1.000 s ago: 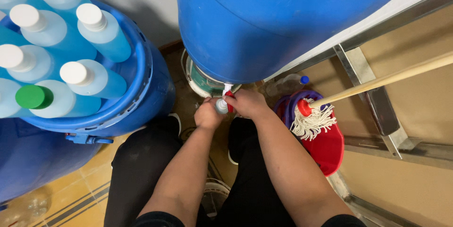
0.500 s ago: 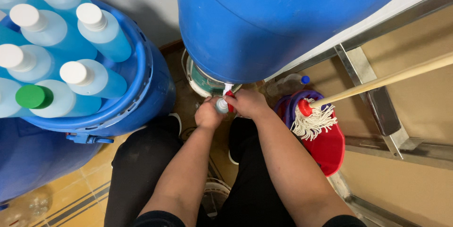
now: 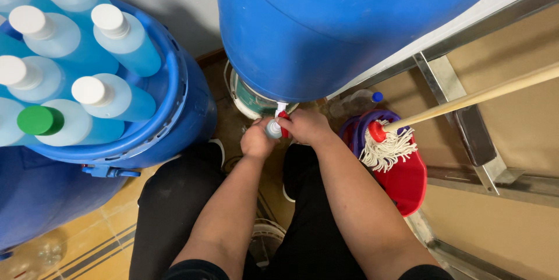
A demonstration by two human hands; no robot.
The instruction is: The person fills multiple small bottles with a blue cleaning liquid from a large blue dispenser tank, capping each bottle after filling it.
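From the head camera, the left hand (image 3: pixel 256 140) is closed around a small clear plastic bottle (image 3: pixel 273 129), holding its mouth under the red-handled white tap (image 3: pixel 282 116) at the near base of the big blue plastic drum (image 3: pixel 349 18). The right hand (image 3: pixel 307 127) pinches the tap handle. If the bottle's mouth slips off the spout, liquid would likely splash the dark trousers (image 3: pixel 174 210). To the right stands a red mop bucket (image 3: pixel 407 178).

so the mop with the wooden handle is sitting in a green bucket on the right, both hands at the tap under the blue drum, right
Not quite. The head view shows the string mop with the wooden handle in a red plastic bucket, not green. The left hand and right hand are at the small tap under the big blue plastic drum.
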